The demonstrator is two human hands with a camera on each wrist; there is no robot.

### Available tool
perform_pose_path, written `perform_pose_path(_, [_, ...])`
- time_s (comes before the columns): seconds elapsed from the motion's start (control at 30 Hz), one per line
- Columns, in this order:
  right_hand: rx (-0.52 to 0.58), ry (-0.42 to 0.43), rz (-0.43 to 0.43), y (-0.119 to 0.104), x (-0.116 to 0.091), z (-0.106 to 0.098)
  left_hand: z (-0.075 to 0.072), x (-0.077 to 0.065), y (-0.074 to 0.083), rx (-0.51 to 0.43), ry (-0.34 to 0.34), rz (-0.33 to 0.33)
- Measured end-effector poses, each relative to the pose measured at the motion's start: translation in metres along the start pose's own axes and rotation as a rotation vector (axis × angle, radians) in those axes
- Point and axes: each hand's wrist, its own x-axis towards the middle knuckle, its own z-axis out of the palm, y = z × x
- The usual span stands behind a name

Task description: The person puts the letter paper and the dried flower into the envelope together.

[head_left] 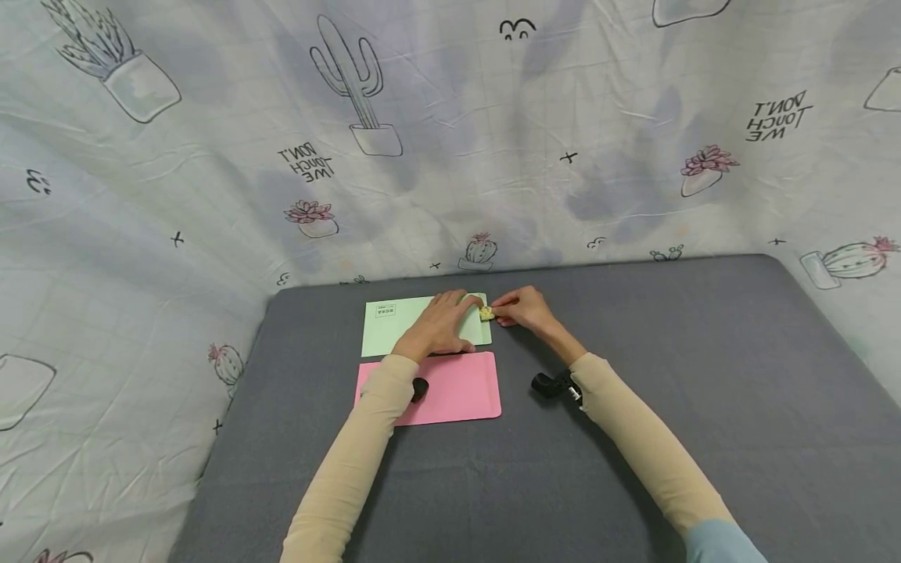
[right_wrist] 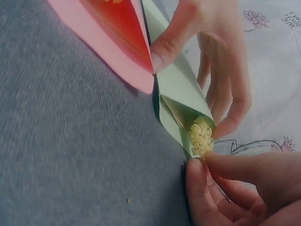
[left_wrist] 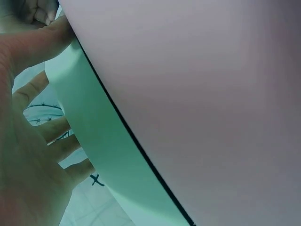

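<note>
A pale green envelope [head_left: 387, 332] lies flat toward the back of the cloth, its mouth facing right. My left hand [head_left: 438, 324] spans it, thumb at the near edge and fingers at the far edge, holding the mouth apart. My right hand [head_left: 528, 307] pinches a small yellow lump [right_wrist: 202, 136] with a rough, crumbly surface, partly inside that mouth. What the lump is, I cannot tell. Just nearer lies a pink envelope [head_left: 464, 387], partly under my left forearm. Its open end shows a red inside with a bit of yellow [right_wrist: 110, 1].
Dark grey cloth [head_left: 633, 328] covers the table around the envelopes. A tiny yellowish crumb [right_wrist: 128, 201] lies on it. Behind hangs a pale curtain [head_left: 457, 117] with cactus drawings. Black wrist devices [head_left: 552, 385] hang below both forearms.
</note>
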Motion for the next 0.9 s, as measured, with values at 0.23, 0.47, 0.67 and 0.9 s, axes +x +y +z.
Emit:
perform_pose_path(0.23, [0.099,-0.064,0.005,-0.003,-0.002,0.003,0.001,0.000,0.000,-0.001,0.009,0.005])
perform_pose_path(0.47, [0.187,-0.111,0.041,-0.003,-0.004,0.006,0.001,0.000,0.002,0.002,0.009,0.005])
perform_pose_path(0.67, [0.245,-0.137,0.090,-0.004,-0.004,0.008,0.002,-0.001,0.003,0.006,0.014,0.006])
perform_pose_path(0.9, [0.308,-0.198,0.148,-0.005,-0.003,0.011,0.001,-0.002,0.005,-0.004,0.013,0.007])
